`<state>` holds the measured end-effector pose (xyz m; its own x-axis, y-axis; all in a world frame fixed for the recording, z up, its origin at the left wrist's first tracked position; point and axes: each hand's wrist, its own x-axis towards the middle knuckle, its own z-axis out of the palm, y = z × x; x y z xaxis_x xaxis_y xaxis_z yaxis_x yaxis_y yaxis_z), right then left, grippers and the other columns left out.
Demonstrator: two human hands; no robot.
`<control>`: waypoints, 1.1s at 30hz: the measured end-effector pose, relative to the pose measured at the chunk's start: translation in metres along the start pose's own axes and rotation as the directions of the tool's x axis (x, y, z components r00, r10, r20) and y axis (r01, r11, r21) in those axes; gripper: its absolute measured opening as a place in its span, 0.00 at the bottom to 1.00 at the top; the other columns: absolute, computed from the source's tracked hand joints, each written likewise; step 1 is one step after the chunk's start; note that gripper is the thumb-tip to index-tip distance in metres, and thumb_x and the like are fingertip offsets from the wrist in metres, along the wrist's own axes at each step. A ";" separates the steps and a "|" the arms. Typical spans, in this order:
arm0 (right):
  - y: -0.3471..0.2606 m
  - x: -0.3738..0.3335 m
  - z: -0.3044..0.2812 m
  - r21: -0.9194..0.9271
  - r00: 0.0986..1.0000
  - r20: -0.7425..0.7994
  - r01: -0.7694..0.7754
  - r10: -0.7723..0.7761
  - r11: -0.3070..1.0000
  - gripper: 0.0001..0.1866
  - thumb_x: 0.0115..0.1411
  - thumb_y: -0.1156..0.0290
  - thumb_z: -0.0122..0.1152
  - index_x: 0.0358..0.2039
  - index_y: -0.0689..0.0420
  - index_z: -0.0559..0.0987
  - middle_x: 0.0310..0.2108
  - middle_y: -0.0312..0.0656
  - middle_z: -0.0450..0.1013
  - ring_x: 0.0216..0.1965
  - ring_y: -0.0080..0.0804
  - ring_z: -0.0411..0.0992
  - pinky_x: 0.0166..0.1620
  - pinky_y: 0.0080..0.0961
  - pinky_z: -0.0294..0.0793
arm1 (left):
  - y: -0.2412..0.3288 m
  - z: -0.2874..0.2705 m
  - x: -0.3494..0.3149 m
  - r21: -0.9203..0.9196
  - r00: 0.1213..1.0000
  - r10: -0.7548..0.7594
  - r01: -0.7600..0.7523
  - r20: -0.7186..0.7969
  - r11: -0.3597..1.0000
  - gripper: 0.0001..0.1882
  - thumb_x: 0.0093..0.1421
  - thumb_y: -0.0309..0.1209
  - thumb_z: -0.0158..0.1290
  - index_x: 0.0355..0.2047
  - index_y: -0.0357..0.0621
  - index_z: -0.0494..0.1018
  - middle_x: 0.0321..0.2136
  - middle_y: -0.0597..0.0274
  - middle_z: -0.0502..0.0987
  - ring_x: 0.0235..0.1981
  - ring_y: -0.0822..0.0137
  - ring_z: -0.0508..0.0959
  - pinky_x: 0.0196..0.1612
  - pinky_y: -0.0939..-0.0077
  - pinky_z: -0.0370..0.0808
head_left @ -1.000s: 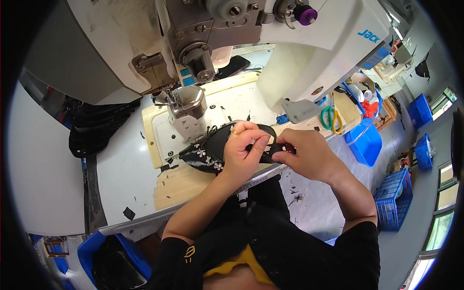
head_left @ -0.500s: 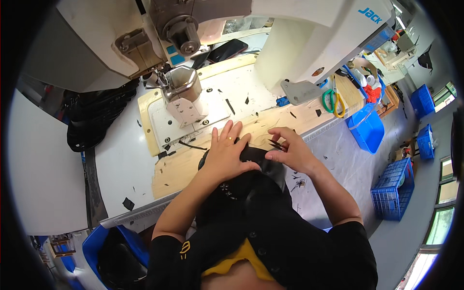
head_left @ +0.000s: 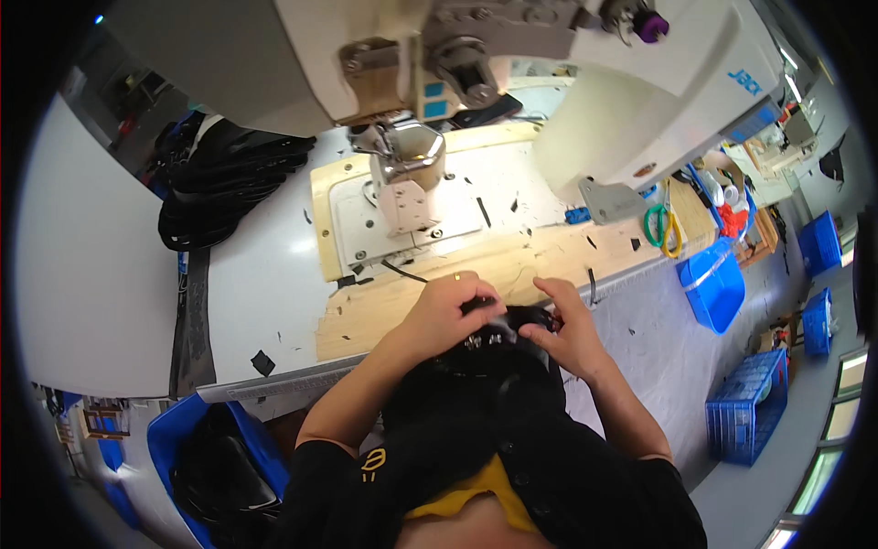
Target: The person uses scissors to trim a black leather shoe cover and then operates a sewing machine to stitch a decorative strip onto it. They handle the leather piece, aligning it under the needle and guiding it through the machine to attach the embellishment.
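A glossy black piece of flexible material (head_left: 529, 317) is held in front of my body, just off the table's near edge. My left hand (head_left: 448, 316) curls over its left side, thumb and fingers closed on it. My right hand (head_left: 572, 337) grips its right side, index finger raised and thumb against the piece. Something dark shows inside the right fingers; whether it is the small pointed tool seen earlier, I cannot make out. Beyond my hands stands a white sewing machine (head_left: 604, 119), its metal presser area (head_left: 407, 160) over a white plate.
Black scraps and a thin strip (head_left: 592, 285) lie on the wooden tabletop (head_left: 366, 320). Green-and-yellow-handled scissors (head_left: 672, 233) rest at the right by a blue bin (head_left: 712, 288). Stacked black pieces (head_left: 229, 178) lie at the left; another blue bin (head_left: 169, 439) stands below.
My left hand has gone from lying flat to curling round the black piece. My right hand has lowered onto it, and its pointed tool no longer shows clearly. The view has shifted left.
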<state>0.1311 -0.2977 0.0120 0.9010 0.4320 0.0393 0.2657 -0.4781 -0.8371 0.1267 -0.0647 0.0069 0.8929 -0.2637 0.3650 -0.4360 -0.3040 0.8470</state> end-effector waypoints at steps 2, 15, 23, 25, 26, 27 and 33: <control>-0.021 0.010 -0.003 0.149 0.961 0.277 -0.056 0.013 0.987 0.34 0.50 0.65 0.71 0.56 0.56 0.68 0.40 0.45 0.72 0.38 0.29 0.71 0.40 0.24 0.72 | 0.035 -0.031 -0.011 0.054 0.995 0.086 -0.083 -0.048 0.995 0.06 0.51 0.26 0.61 0.29 0.42 0.76 0.23 0.60 0.74 0.24 0.66 0.74 0.28 0.75 0.69; -0.233 0.118 0.099 0.492 0.660 0.540 0.257 -0.522 0.832 0.08 0.55 0.74 0.64 0.33 0.60 0.73 0.22 0.32 0.70 0.22 0.18 0.67 0.26 0.18 0.67 | -0.061 -0.217 -0.178 0.233 0.445 -0.023 0.510 -0.895 0.828 0.11 0.61 0.25 0.45 0.39 0.33 0.74 0.38 0.54 0.71 0.32 0.64 0.74 0.42 0.74 0.69; -0.336 0.322 0.213 0.751 0.824 -0.499 0.566 -0.268 0.340 0.07 0.61 0.67 0.59 0.33 0.56 0.73 0.23 0.32 0.71 0.17 0.16 0.67 0.15 0.14 0.62 | -0.074 -0.211 -0.193 -0.045 0.275 -0.160 0.382 -0.948 0.923 0.10 0.58 0.11 0.44 0.38 0.26 0.72 0.54 0.49 0.63 0.38 0.66 0.78 0.42 0.78 0.76; -0.331 0.411 0.196 0.236 0.395 -0.891 0.824 -0.223 0.516 0.09 0.63 0.68 0.54 0.39 0.59 0.71 0.24 0.36 0.71 0.16 0.20 0.68 0.15 0.15 0.62 | -0.075 -0.211 -0.195 0.005 0.336 -0.126 0.362 -0.933 0.932 0.09 0.58 0.12 0.44 0.38 0.26 0.72 0.54 0.48 0.64 0.38 0.66 0.77 0.43 0.78 0.77; -0.330 0.431 0.187 0.334 0.432 -0.893 0.822 -0.125 0.461 0.10 0.64 0.68 0.51 0.41 0.61 0.69 0.23 0.38 0.71 0.16 0.23 0.68 0.14 0.17 0.61 | -0.074 -0.212 -0.194 -0.059 0.319 -0.188 0.375 -0.929 0.925 0.09 0.58 0.12 0.44 0.37 0.25 0.72 0.53 0.48 0.64 0.38 0.66 0.77 0.43 0.78 0.77; -0.328 0.448 0.179 0.430 0.477 -0.878 0.814 -0.029 0.390 0.12 0.65 0.68 0.48 0.44 0.62 0.67 0.23 0.39 0.70 0.15 0.25 0.69 0.14 0.19 0.60 | -0.073 -0.215 -0.193 -0.059 0.311 -0.181 0.365 -0.933 0.929 0.09 0.58 0.12 0.45 0.37 0.25 0.73 0.52 0.49 0.65 0.38 0.66 0.77 0.43 0.78 0.77; -0.225 0.489 0.225 0.650 0.788 -0.611 0.446 0.074 0.616 0.21 0.65 0.64 0.41 0.57 0.54 0.58 0.28 0.44 0.72 0.17 0.30 0.73 0.12 0.22 0.59 | -0.073 -0.214 -0.198 -0.072 0.331 -0.208 0.381 -0.920 0.922 0.10 0.57 0.13 0.47 0.38 0.29 0.74 0.40 0.53 0.71 0.35 0.68 0.77 0.39 0.79 0.76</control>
<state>0.4345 0.1932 0.0970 0.9393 -0.1620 0.3023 0.3425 0.3951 -0.8524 0.0062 0.2053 -0.0449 0.4896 0.8186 0.3002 -0.0542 -0.3150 0.9475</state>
